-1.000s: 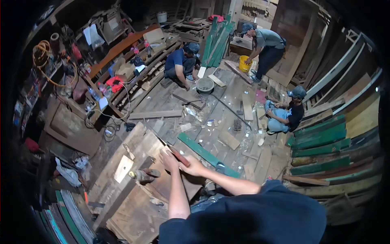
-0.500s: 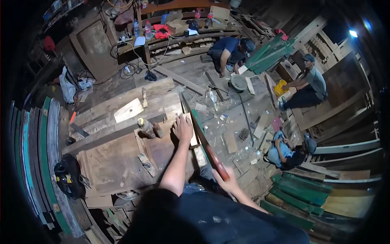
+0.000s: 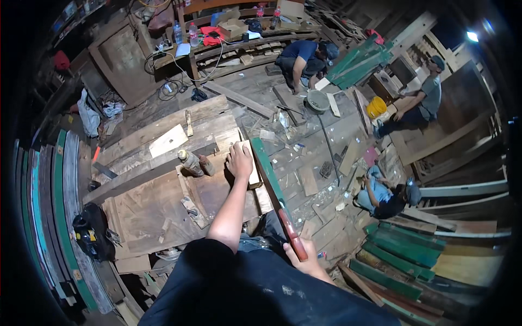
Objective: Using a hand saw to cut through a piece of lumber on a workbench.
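My left hand (image 3: 239, 160) is closed over a pale wooden block (image 3: 254, 176), pressing it down at the right edge of the timber workbench (image 3: 149, 217). My right hand (image 3: 305, 263), closer to my body, grips the reddish-brown wooden handle of a handsaw (image 3: 293, 233). The saw's long dark blade slants away from me along the block's right side; where its teeth meet the wood is hidden. Just right of the blade shows a green-painted board (image 3: 269, 171). Left of my left hand, a bottle-like container (image 3: 190, 162) stands beside a small reddish-brown object (image 3: 206, 164).
A thin pale board (image 3: 168, 140) lies on the bench's far part. A black-and-yellow object (image 3: 92, 233) sits at the left. Three people crouch or sit around the scrap-littered floor (image 3: 312, 146), near a yellow bucket (image 3: 376, 107) and a grey basin (image 3: 317, 101). Green planks (image 3: 405, 247) are stacked lower right.
My right hand has drawn the saw back toward my body. My left hand stays on the block. The seated person at the right has taken a hand off the yellow bucket.
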`<action>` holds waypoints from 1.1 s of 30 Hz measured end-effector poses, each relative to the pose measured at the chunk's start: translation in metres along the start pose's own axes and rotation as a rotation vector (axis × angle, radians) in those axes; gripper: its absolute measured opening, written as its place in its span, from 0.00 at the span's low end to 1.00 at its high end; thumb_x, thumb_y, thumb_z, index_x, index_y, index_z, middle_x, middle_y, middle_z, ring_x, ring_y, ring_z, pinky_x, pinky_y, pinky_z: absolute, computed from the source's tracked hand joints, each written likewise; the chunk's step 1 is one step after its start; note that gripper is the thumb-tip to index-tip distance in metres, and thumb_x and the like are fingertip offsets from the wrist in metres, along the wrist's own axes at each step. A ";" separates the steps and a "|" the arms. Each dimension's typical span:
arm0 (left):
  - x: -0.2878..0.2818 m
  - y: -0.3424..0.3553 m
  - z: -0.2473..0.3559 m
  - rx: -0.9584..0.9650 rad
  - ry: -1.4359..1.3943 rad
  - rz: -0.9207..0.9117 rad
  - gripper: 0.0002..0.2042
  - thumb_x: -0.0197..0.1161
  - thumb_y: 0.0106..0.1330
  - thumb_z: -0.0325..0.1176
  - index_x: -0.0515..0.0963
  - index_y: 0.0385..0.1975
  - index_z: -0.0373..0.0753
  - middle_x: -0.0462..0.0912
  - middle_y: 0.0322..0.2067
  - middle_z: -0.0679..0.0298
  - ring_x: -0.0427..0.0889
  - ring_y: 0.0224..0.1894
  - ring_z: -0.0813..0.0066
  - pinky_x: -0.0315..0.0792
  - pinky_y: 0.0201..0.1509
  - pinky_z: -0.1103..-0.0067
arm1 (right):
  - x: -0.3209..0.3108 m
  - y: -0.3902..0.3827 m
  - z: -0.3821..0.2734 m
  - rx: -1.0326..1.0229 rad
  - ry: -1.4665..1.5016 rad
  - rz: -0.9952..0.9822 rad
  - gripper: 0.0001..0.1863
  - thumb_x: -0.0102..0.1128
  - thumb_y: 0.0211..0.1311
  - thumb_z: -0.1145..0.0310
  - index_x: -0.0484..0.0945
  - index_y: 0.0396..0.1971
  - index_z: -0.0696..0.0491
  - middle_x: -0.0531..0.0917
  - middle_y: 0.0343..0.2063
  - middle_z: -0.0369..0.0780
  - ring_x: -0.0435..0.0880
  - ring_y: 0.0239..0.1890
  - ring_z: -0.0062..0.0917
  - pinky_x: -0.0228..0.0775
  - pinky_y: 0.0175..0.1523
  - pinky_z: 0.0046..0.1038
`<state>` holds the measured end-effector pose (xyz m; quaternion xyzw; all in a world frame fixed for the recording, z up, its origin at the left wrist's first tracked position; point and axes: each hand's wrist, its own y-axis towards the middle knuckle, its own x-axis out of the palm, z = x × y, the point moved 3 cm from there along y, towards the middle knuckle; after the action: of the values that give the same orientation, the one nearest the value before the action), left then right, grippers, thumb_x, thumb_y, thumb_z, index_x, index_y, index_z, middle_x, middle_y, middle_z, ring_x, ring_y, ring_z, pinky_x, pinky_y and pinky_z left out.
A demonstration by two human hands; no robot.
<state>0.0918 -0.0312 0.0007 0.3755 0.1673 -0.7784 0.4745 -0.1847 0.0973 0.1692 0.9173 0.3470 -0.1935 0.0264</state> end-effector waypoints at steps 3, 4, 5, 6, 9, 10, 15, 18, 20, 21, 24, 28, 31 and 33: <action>0.001 0.000 -0.007 -0.003 0.034 0.016 0.19 0.46 0.68 0.45 0.68 0.54 0.42 0.72 0.52 0.57 0.72 0.52 0.53 0.67 0.52 0.58 | 0.020 0.052 0.016 -0.009 -0.005 -0.031 0.08 0.58 0.59 0.70 0.72 0.27 0.59 0.73 0.20 0.43 0.72 0.23 0.31 0.66 0.32 0.30; 0.001 0.000 -0.004 0.007 0.032 -0.005 0.20 0.46 0.68 0.45 0.68 0.54 0.42 0.72 0.52 0.57 0.72 0.52 0.53 0.67 0.52 0.58 | 0.031 0.087 0.035 -0.087 -0.015 0.024 0.10 0.57 0.60 0.69 0.71 0.25 0.59 0.72 0.18 0.43 0.71 0.21 0.30 0.64 0.30 0.31; 0.000 0.003 0.001 0.014 0.030 -0.001 0.20 0.46 0.68 0.45 0.68 0.54 0.42 0.72 0.52 0.57 0.72 0.52 0.53 0.67 0.52 0.58 | 0.043 0.128 0.053 -0.270 -0.020 0.118 0.10 0.57 0.59 0.70 0.70 0.23 0.59 0.72 0.16 0.40 0.70 0.20 0.24 0.64 0.28 0.29; 0.000 0.002 0.003 0.018 0.014 -0.024 0.20 0.45 0.69 0.45 0.68 0.55 0.41 0.72 0.51 0.55 0.72 0.52 0.52 0.67 0.54 0.59 | 0.049 0.162 0.059 -0.239 0.015 0.144 0.10 0.57 0.59 0.70 0.71 0.23 0.60 0.73 0.16 0.41 0.70 0.19 0.25 0.64 0.28 0.29; 0.001 0.001 -0.002 0.021 -0.005 -0.053 0.20 0.45 0.69 0.44 0.67 0.55 0.40 0.72 0.50 0.53 0.72 0.53 0.52 0.67 0.54 0.61 | 0.053 0.185 0.060 -0.248 0.011 0.156 0.10 0.58 0.57 0.70 0.71 0.23 0.61 0.72 0.16 0.43 0.70 0.19 0.28 0.64 0.28 0.30; 0.003 0.003 -0.008 0.006 0.004 -0.037 0.20 0.44 0.69 0.46 0.68 0.55 0.41 0.72 0.52 0.54 0.72 0.53 0.53 0.67 0.53 0.59 | 0.052 0.168 0.062 -0.221 0.033 0.110 0.10 0.58 0.58 0.70 0.71 0.23 0.61 0.71 0.16 0.42 0.70 0.19 0.28 0.64 0.28 0.30; 0.005 0.001 -0.014 -0.004 -0.031 -0.013 0.20 0.45 0.68 0.44 0.69 0.55 0.42 0.71 0.54 0.56 0.70 0.54 0.53 0.65 0.56 0.61 | 0.009 0.006 0.018 -0.038 0.051 -0.014 0.05 0.57 0.60 0.74 0.74 0.32 0.59 0.73 0.21 0.39 0.72 0.24 0.22 0.66 0.32 0.26; 0.002 -0.001 -0.002 -0.005 -0.026 -0.009 0.19 0.46 0.68 0.43 0.69 0.54 0.42 0.72 0.52 0.57 0.71 0.53 0.54 0.66 0.55 0.62 | -0.002 -0.019 0.007 0.029 0.017 0.012 0.05 0.57 0.60 0.73 0.74 0.32 0.59 0.72 0.19 0.38 0.70 0.22 0.21 0.65 0.31 0.26; 0.000 0.000 0.000 -0.006 -0.019 -0.034 0.19 0.46 0.68 0.44 0.69 0.54 0.43 0.72 0.52 0.57 0.71 0.53 0.54 0.66 0.55 0.62 | 0.012 0.012 0.022 -0.054 -0.012 0.003 0.06 0.58 0.60 0.73 0.72 0.28 0.59 0.72 0.17 0.39 0.70 0.19 0.23 0.64 0.28 0.27; -0.002 0.002 -0.006 -0.013 -0.018 -0.049 0.19 0.46 0.68 0.44 0.69 0.54 0.43 0.71 0.52 0.58 0.71 0.53 0.54 0.67 0.54 0.62 | 0.029 0.040 0.030 -0.084 -0.014 0.023 0.07 0.58 0.59 0.73 0.71 0.25 0.58 0.71 0.16 0.40 0.69 0.17 0.25 0.63 0.26 0.28; 0.004 0.004 0.001 -0.005 -0.028 0.004 0.19 0.47 0.68 0.44 0.69 0.54 0.43 0.71 0.52 0.57 0.72 0.53 0.53 0.68 0.53 0.61 | 0.050 0.135 0.064 -0.279 -0.025 0.121 0.10 0.57 0.59 0.71 0.70 0.21 0.58 0.68 0.12 0.40 0.67 0.14 0.24 0.61 0.23 0.30; 0.009 0.007 -0.004 0.030 -0.076 -0.005 0.19 0.47 0.68 0.44 0.69 0.53 0.41 0.71 0.51 0.55 0.72 0.52 0.52 0.69 0.52 0.60 | 0.044 0.177 0.078 -0.233 0.132 0.101 0.11 0.58 0.59 0.70 0.69 0.20 0.58 0.69 0.13 0.39 0.67 0.16 0.21 0.61 0.24 0.28; 0.004 0.006 -0.018 0.029 -0.083 -0.001 0.18 0.47 0.68 0.43 0.69 0.52 0.39 0.71 0.51 0.55 0.72 0.51 0.50 0.68 0.52 0.61 | 0.039 0.099 0.080 -0.192 0.047 0.031 0.11 0.59 0.58 0.71 0.70 0.21 0.58 0.69 0.13 0.38 0.67 0.16 0.22 0.61 0.24 0.29; 0.003 0.003 -0.015 0.002 -0.125 -0.060 0.18 0.48 0.68 0.42 0.69 0.53 0.39 0.71 0.51 0.55 0.72 0.51 0.50 0.67 0.53 0.61 | 0.024 0.024 0.082 -0.133 -0.128 0.031 0.08 0.57 0.60 0.67 0.75 0.30 0.57 0.72 0.16 0.38 0.73 0.21 0.22 0.66 0.29 0.27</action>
<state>0.1002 -0.0247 -0.0111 0.3212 0.1478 -0.8145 0.4600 -0.1807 0.0793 0.0823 0.9045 0.3426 -0.2279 0.1125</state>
